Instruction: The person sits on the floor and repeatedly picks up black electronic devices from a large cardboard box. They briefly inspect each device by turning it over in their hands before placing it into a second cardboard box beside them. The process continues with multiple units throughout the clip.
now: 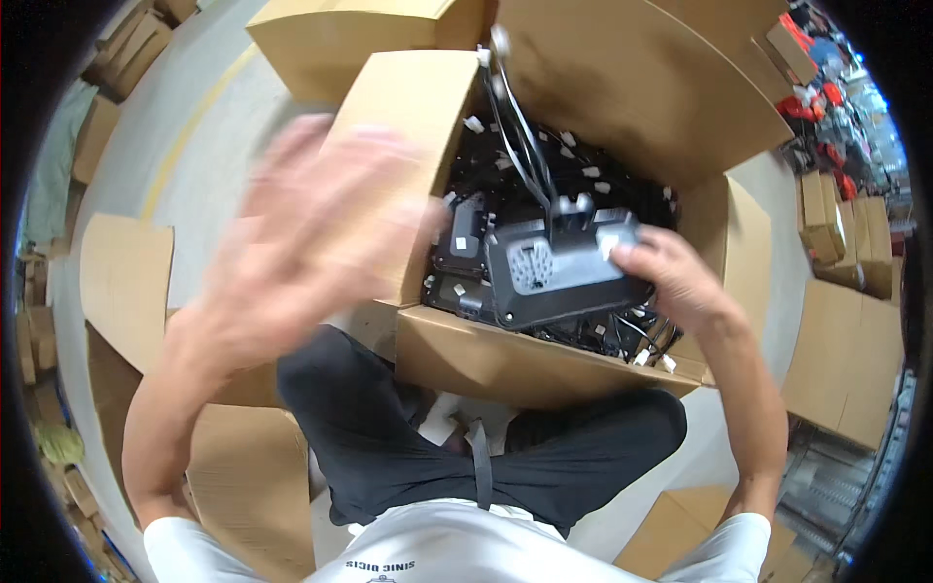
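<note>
A flat black plastic unit [569, 282], with a silvery panel, a round speckled grille and rounded corners, is tilted above an open cardboard box [505, 355]. My right hand [685, 282] grips its right edge. From the unit's top, black cables [525, 146] stretch up and left, ending in blurred white plugs [500, 44]. My left hand [301, 243], smeared by motion, is raised over the box's left flap [413, 107]; its fingers look spread, with nothing seen in them. Inside the box are more black units [462, 238] and tangled cables with white connectors.
The box's tall back flap [632, 87] rises behind it, and its right flap [750, 282] stands out sideways. More open cardboard [248, 476] lies at lower left. Another carton [841, 360] is at right. My crossed legs [389, 447] are against the box's near side.
</note>
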Available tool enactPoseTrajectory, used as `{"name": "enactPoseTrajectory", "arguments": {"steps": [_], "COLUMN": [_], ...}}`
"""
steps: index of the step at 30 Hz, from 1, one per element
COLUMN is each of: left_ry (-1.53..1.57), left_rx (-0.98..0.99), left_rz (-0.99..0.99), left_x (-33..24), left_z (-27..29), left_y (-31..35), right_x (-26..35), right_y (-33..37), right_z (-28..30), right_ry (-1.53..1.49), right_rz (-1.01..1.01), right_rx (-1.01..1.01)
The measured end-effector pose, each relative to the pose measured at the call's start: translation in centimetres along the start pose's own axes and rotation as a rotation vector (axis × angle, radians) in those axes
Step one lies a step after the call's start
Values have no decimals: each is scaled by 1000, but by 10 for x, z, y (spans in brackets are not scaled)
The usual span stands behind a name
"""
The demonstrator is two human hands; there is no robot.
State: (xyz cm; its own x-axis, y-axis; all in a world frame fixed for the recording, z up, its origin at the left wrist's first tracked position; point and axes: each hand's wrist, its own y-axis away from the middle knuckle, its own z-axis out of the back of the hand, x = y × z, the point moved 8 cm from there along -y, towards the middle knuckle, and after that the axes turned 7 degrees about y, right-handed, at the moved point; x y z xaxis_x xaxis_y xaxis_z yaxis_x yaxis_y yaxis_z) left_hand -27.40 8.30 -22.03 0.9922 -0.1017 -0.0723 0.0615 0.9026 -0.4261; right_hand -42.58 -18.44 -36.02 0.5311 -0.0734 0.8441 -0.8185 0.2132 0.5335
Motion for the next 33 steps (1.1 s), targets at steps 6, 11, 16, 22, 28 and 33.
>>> {"name": "enactPoseTrajectory", "arguments": {"steps": [6, 11, 16, 22, 28, 33], "left_ry": [-172, 216, 214, -113, 55, 233], "left_rx": [-202, -78, 158, 177, 179, 28], "left_rz": [747, 1436, 1865, 1735, 1540, 1459], "left_x": [32, -44, -159, -185, -161, -118], "left_z": [115, 137, 94, 61, 24, 46], "left_y": [193, 339, 462, 448, 387, 380], "right_x": [-131, -207, -218, -177, -182, -137], "right_y": [-87, -115, -118, -130, -137, -98], "right_z": [-67, -95, -84, -87, -62, -117], "right_ry": [-187, -91, 153, 783, 845, 840], "right_rz": [-362, -402, -381, -198, 46, 52], "right_rx": [159, 245, 243, 164, 143, 347]}}
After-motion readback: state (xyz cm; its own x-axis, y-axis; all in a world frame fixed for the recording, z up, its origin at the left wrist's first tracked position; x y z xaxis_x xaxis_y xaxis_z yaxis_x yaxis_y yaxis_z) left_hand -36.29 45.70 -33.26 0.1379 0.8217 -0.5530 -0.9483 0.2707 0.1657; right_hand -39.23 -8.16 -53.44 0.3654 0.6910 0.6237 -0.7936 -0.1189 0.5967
